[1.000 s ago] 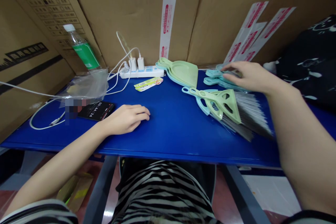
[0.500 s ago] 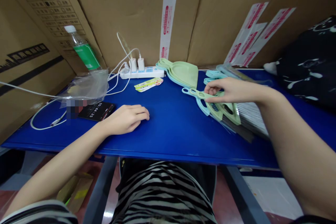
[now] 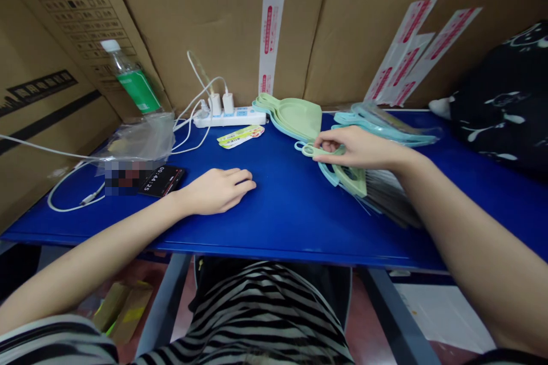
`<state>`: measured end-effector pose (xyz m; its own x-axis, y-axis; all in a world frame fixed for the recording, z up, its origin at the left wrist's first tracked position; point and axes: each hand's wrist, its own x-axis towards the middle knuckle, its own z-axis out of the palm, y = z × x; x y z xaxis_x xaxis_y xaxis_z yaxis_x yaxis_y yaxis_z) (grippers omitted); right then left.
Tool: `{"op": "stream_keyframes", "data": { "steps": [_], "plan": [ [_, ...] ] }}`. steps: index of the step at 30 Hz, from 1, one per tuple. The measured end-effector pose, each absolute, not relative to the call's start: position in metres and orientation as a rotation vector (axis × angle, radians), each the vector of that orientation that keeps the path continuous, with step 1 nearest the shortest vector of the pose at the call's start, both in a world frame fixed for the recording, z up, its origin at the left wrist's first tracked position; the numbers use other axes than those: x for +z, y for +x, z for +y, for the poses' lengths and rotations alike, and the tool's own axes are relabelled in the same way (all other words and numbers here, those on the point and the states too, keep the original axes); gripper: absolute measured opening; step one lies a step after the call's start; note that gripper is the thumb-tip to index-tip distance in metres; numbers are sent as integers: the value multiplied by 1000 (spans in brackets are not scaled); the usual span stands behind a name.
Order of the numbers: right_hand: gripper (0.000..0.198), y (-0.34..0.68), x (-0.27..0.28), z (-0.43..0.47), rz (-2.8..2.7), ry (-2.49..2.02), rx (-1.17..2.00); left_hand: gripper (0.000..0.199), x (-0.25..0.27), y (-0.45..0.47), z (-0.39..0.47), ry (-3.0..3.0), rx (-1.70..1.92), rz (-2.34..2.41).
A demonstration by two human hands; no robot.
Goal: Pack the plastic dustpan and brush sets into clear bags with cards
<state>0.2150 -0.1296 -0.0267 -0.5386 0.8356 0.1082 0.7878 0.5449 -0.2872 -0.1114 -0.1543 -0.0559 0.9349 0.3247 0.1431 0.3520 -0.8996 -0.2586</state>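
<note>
My right hand point(image 3: 355, 147) is closed on the ringed handle of a pale green hand brush point(image 3: 353, 182), its thumb and fingers pinched together. The brush lies on other green and light blue brushes, including a blue brush point(image 3: 329, 174), with grey bristles pointing right. My wrist hides part of the bristles. Just behind is a stack of dustpans point(image 3: 299, 117), green over light blue. My left hand point(image 3: 218, 189) rests palm down on the blue table point(image 3: 274, 211), fingers loosely stretched and holding nothing.
A phone point(image 3: 165, 181) showing a timer lies by my left wrist, near a clear plastic bag point(image 3: 145, 137) and a bottle point(image 3: 139, 88). Cables run to a power strip point(image 3: 233, 118). Bagged blue items point(image 3: 385, 125) lie at right. Cardboard point(image 3: 214, 23) walls the back.
My right hand has moved left with the green brush, bringing it over the other brushes. My left hand has slid slightly right across the table.
</note>
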Motion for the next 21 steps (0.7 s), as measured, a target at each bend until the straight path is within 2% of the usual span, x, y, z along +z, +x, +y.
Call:
{"op": "stream_keyframes", "data": {
  "steps": [6, 13, 21],
  "plan": [
    [45, 204, -33, -128, -2521, -1274, 247, 26, -33, -71, -134, -2746, 144, -576],
    [38, 204, -37, -128, -2596, -1140, 187, 31, -10, -6, -84, -2611, 7, -739],
    [38, 205, -40, -126, -2616, -1147, 184, 29, -20, 26, -58, -2668, 87, -741]
  ]
}}
